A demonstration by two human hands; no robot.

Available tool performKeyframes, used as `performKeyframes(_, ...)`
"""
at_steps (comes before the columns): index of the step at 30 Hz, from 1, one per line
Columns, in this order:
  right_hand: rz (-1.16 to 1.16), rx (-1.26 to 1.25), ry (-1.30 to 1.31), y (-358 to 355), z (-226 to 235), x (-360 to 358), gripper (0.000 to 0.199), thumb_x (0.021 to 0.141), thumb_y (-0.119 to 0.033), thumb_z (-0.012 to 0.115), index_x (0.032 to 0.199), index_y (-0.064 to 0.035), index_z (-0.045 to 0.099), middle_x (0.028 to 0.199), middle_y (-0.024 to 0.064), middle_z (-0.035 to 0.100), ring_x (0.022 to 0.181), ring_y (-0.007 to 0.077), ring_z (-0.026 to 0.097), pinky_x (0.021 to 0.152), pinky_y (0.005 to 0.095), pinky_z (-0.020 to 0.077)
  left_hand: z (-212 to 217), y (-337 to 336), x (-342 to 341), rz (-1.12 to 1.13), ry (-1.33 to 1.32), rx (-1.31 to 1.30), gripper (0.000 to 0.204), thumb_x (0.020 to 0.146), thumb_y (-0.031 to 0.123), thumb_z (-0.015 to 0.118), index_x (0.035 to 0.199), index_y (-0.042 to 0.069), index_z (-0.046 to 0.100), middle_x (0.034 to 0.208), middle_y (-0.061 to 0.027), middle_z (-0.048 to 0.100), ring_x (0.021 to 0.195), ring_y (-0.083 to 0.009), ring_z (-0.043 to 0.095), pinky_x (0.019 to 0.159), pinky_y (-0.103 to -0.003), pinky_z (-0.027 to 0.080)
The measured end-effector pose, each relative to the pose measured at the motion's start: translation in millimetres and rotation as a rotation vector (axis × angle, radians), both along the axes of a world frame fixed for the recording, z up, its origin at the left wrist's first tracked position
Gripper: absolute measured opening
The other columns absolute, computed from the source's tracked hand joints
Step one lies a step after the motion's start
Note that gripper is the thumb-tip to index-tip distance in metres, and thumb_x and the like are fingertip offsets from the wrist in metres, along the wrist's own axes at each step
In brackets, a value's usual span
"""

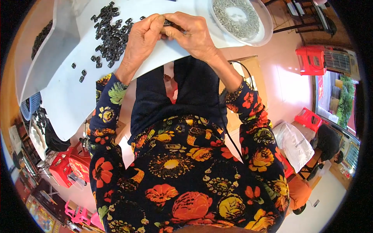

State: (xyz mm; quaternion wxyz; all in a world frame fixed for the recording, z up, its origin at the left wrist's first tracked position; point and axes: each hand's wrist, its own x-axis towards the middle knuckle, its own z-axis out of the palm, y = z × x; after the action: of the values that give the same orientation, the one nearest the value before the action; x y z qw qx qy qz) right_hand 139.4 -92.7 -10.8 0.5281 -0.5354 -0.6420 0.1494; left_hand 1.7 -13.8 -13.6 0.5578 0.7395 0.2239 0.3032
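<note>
My left hand (143, 37) and my right hand (191, 33) meet at the near edge of a white table (70, 101). Together they pinch a small black part (168, 23) between their fingertips; most of it is hidden by the fingers. A loose heap of small black plastic pieces (109, 35) lies just left of my left hand. A round clear tub (266, 27) filled with small grey metal pieces (237, 17) stands right of my right hand.
A clear plastic tray (46, 54) with more black pieces sits at the table's left. A few stray black pieces (81, 73) lie near the table edge. Red stools (311, 60) and a white bag (295, 143) stand on the floor to the right, where another person (328, 141) sits.
</note>
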Motion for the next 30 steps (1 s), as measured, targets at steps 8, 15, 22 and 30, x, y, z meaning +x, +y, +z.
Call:
performKeyframes(8,0.01,-0.042,0.182,3,-9,0,0.026,0.076,-0.009,0.068,0.101,-0.0009,0.065,0.075,0.0117,0.063,0.064,0.0154,0.061,0.058,0.027,0.0484,-6,7,-3,-0.036,-0.045,-0.105,0.031,0.098,0.025,0.044,0.081,0.001,0.055,0.066,0.0032,0.05,0.063,-0.0044,0.044,0.058,-0.019,0.039)
performKeyframes(15,-0.06,0.049,-0.038,5,-7,-1,0.02,0.078,-0.009,0.065,0.097,-0.0007,0.064,0.071,0.0127,0.061,0.06,0.0218,0.06,0.056,0.0308,0.0479,-4,7,-1,-0.022,-0.018,0.061,0.03,0.098,0.023,0.043,0.083,0.001,0.055,0.068,0.0017,0.052,0.064,-0.0054,0.046,0.059,-0.021,0.041)
performKeyframes(22,-0.074,0.016,-0.062,7,-9,-4,0.018,0.08,-0.01,0.064,0.096,-0.0015,0.065,0.07,0.0113,0.061,0.059,0.0202,0.06,0.055,0.03,0.0475,-10,6,-4,-0.036,-0.085,-0.034,0.029,0.098,0.024,0.043,0.087,0.0,0.055,0.069,0.0006,0.053,0.064,-0.0064,0.048,0.061,-0.021,0.042)
performKeyframes(30,-0.139,0.046,0.346,41,84,28,0.016,0.081,-0.011,0.059,0.079,0.0045,0.063,0.067,0.003,0.058,0.061,0.011,0.053,0.055,0.0262,0.0459,-7,-1,-23,0.019,-0.353,-0.126,0.045,0.098,0.034,0.033,0.072,0.001,0.051,0.067,-0.0049,0.054,0.069,-0.0132,0.051,0.066,-0.028,0.04)
